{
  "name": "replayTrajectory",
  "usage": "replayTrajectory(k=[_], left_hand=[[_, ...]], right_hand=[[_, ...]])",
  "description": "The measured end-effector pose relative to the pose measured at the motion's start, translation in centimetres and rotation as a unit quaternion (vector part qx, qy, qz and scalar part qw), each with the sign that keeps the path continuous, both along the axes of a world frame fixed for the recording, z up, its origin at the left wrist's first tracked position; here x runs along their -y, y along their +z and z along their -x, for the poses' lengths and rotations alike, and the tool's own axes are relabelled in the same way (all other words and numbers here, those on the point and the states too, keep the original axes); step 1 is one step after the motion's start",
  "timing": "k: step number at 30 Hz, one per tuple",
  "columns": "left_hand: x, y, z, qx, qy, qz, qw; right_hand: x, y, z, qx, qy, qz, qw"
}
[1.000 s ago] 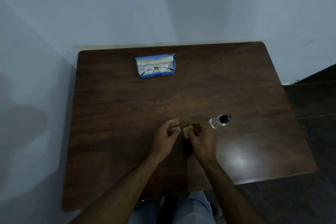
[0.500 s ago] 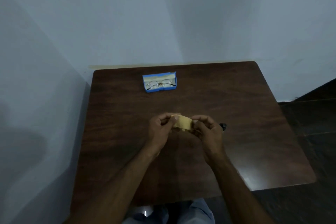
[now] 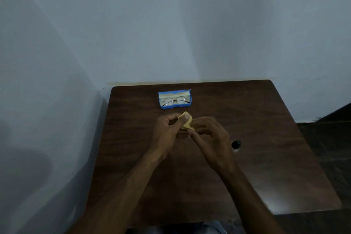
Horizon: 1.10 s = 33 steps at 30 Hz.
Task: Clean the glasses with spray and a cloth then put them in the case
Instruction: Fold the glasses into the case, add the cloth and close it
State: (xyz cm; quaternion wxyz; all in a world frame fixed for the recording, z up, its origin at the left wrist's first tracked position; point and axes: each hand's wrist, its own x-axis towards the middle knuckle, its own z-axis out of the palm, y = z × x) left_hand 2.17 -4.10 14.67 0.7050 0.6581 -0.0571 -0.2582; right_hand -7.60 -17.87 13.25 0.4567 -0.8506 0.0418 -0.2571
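**Both hands on the cloth, glasses waiting in the case**

Centre of the frame: the left hand (image 3: 168, 135) pinches a small yellow cloth (image 3: 187, 124) between thumb and fingers, and the right hand (image 3: 209, 139) grips the same cloth from the other side, fingers curled in on its lower edge. Both are raised above the dark wooden desk (image 3: 266, 157). Just above them, toward the far edge, the blue case (image 3: 175, 100) lies open with the glasses (image 3: 174, 100) inside, lenses up. Right of the right hand, only the spray bottle (image 3: 236, 144) and its black cap peek out, the body mostly hidden.
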Motion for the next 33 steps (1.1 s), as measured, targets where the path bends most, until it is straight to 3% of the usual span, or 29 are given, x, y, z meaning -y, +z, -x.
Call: replayTrajectory(k=[7,14,24,33], left_hand=[[-1.3,0.0,-0.1,-0.095,-0.062,0.112,0.987],[-0.7,0.0,0.4,-0.135,-0.03,0.1,0.985],[-0.3,-0.3,2.1,-0.234,-0.059,0.186,0.953],[-0.7,-1.3,1.9,-0.312,-0.014,0.22,0.924]], right_hand=[[0.6,0.7,-0.1,-0.035,0.007,-0.155,0.987],[-0.2,0.9,-0.4,-0.015,-0.045,-0.284,0.958],[-1.3,1.3,-0.8,-0.018,-0.116,-0.313,0.942],[-0.5,2.2,-1.1,-0.066,-0.052,-0.351,0.932]])
